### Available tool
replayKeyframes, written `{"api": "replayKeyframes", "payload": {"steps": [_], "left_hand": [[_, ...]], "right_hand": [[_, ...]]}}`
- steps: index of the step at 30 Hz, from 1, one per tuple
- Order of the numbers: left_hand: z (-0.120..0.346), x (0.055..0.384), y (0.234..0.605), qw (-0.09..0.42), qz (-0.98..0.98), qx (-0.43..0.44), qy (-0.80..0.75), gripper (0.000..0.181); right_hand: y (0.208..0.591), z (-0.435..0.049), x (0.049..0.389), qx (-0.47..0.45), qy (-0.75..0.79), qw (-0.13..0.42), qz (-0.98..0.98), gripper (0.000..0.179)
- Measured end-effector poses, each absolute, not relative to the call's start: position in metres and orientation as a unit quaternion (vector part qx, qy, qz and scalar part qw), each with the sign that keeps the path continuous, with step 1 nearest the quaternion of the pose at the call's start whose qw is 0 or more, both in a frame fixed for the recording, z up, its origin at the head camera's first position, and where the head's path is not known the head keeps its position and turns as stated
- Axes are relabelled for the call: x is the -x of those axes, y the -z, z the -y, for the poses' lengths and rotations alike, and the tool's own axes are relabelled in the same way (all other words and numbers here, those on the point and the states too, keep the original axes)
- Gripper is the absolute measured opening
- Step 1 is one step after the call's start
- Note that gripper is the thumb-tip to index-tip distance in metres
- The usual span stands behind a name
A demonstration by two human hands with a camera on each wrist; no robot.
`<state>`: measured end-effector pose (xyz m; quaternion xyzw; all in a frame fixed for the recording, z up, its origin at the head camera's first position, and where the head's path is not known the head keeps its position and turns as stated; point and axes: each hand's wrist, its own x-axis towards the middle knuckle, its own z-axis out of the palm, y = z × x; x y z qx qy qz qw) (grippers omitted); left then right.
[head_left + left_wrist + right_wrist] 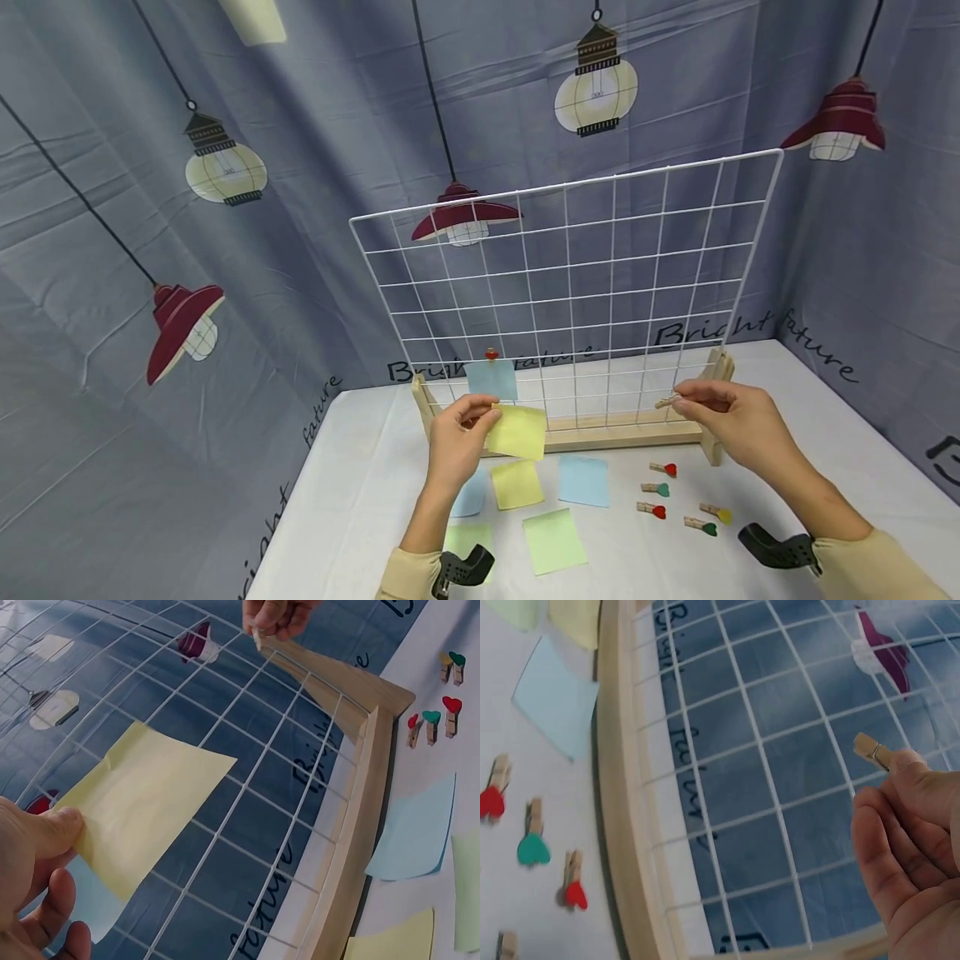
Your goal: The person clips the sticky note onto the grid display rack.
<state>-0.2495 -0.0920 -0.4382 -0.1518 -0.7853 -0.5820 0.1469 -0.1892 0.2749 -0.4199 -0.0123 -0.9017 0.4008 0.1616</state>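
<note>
My left hand (459, 442) pinches a yellow sticky note (519, 432) by its left edge, in front of the lower left of a white wire grid (592, 292). In the left wrist view the thumb lies over the edge of the yellow note (150, 810). Just above it, a blue note (491, 379) hangs from the grid under a small red clip (491, 354). At the grid's lower right, my right hand (738, 421) pinches a small wooden clothespin (871, 750) between thumb and fingers. The pin's jaw end points out, away from the palm.
Several heart-topped clothespins (652, 509) lie on the white table (360, 467) at the right. Blue, yellow and green notes (555, 542) lie in front of the grid's wooden base (622, 436). A patterned curtain (315, 250) hangs behind.
</note>
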Motion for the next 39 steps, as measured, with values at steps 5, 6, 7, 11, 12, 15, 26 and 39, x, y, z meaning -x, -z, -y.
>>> {"api": "replayKeyframes", "payload": {"steps": [5,6,7,11,12,15,26,39], "left_hand": [[0.079,0.253,0.434,0.159,0.781,0.147,0.585,0.007],[0.077,0.253,0.433,0.163,0.782,0.147,0.583,0.007],[0.075,0.254,0.433,0.166,0.783,0.145,0.582,0.006],[0.069,0.254,0.431,0.167,0.787,0.129,0.579,0.006],[0.067,0.254,0.43,0.166,0.787,0.125,0.581,0.006],[0.062,0.255,0.429,0.163,0.782,0.121,0.59,0.007],[0.039,0.265,0.422,0.186,0.772,0.107,0.599,0.005],[0.028,0.273,0.419,0.199,0.754,0.093,0.62,0.007]], "right_hand": [[0.412,-0.265,0.194,-0.017,-0.41,0.163,0.897,0.031],[0.411,-0.263,0.194,-0.022,-0.412,0.165,0.896,0.03],[0.409,-0.261,0.195,-0.029,-0.415,0.167,0.894,0.029],[0.404,-0.253,0.197,-0.042,-0.423,0.168,0.889,0.027],[0.403,-0.252,0.197,-0.045,-0.425,0.169,0.888,0.027],[0.399,-0.246,0.2,-0.044,-0.427,0.166,0.888,0.026],[0.381,-0.225,0.211,-0.052,-0.427,0.159,0.889,0.026],[0.367,-0.204,0.223,-0.062,-0.419,0.175,0.889,0.021]]}}
